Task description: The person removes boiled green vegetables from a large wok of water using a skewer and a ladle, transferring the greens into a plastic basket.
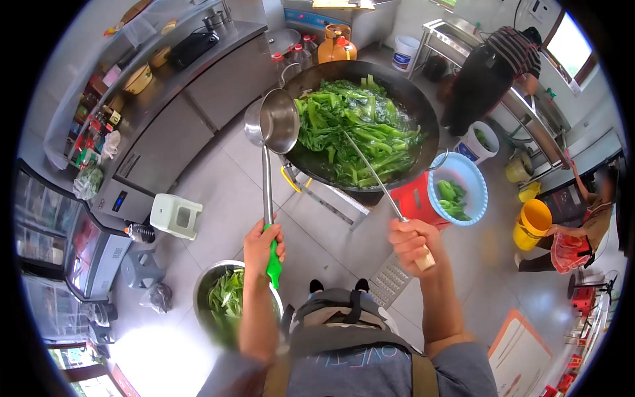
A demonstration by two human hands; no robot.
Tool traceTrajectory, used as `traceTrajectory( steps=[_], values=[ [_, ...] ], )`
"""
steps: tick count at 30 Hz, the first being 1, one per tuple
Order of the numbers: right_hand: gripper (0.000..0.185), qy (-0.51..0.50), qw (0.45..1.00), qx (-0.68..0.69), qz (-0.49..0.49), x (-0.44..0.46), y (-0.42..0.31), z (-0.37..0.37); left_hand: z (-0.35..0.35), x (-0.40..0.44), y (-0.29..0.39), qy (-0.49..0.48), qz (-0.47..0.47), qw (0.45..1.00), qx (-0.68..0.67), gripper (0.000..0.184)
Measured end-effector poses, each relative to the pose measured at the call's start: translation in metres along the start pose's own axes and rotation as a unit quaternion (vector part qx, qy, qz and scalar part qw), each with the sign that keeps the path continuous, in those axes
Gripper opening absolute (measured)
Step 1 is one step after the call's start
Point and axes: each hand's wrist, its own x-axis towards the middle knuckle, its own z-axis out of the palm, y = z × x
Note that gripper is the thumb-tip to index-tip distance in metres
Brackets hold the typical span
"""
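My left hand is closed round the green handle of a long metal ladle. The ladle's bowl is raised at the left rim of a large dark wok. Leafy green vegetables fill the wok, lying in liquid. In my right hand is the wooden handle of a thin metal cooking utensil. Its shaft slants up and left into the greens, where its working end is hidden. A second rounded metal surface shows just behind the ladle; what it belongs to I cannot tell.
A metal basin of greens stands at lower left. A light blue basin with greens sits right of the wok, by a red container. One person bends over a sink; another is near a yellow bucket.
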Motion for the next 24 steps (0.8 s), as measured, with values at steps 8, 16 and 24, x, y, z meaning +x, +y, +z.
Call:
traceTrajectory(
  steps=[8, 16, 24],
  values=[
    [0.005, -0.046, 0.996, 0.063, -0.037, -0.086, 0.011, -0.003, 0.025, -0.023, -0.013, -0.008, 0.012, 0.999, -0.030, 0.032],
    [0.009, -0.096, 0.985, 0.135, -0.038, -0.129, -0.012, -0.057, 0.073, -0.029, -0.053, -0.049, -0.064, 0.988, -0.133, 0.023],
    [0.015, 0.201, 0.917, -0.341, -0.056, -0.088, -0.019, -0.074, 0.109, -0.034, -0.085, 0.033, 0.017, 0.991, 0.132, 0.019]
  ],
)
